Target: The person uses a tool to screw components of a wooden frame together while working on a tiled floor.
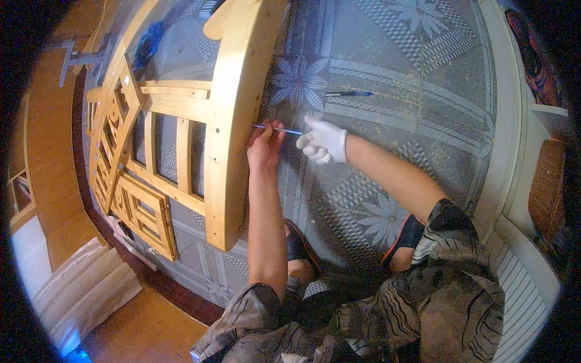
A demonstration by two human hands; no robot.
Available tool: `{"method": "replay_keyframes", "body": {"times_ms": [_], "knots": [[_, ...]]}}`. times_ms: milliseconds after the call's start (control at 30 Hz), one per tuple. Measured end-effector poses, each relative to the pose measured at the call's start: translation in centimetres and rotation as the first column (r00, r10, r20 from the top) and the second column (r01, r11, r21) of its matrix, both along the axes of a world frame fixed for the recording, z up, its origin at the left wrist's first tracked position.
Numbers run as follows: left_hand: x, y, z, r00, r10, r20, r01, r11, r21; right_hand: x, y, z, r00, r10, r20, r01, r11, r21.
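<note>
Rod (290, 131) is pinched by the left hand (265, 149) beside the frame (233, 109); its right end is met by the gloved, curled right hand (324, 141), whose grip is hidden and cannot be told.

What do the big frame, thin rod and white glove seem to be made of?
Frame: wood, perhaps pine, with a pale, smooth finish; faint grain shows. Rod: probably metal, polished, judging by its bright gleam, though shiny plastic is possible. Glove: likely knitted cloth, matte white, with soft creases.
</note>
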State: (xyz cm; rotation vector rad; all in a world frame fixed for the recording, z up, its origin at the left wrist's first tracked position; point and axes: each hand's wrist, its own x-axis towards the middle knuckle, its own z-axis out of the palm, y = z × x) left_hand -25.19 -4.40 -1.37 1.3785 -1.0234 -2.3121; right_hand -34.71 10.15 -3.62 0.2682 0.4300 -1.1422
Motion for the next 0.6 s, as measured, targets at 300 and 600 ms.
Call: {"method": "replay_keyframes", "body": {"times_ms": [300, 600], "knots": [[0.1, 0.1, 0.2, 0.999, -0.008, -0.032, 0.008, 1.0, 0.004, 0.1, -0.6, 0.1, 0.987, -0.148, 0.067, 0.15, 0.989, -0.02], [-0.3, -0.8, -0.4, 0.99, -0.057, -0.129, 0.063, 0.997, 0.043, 0.1, -0.2, 1.0, -0.796, -0.156, -0.585, -0.175, 0.984, -0.024]]}}
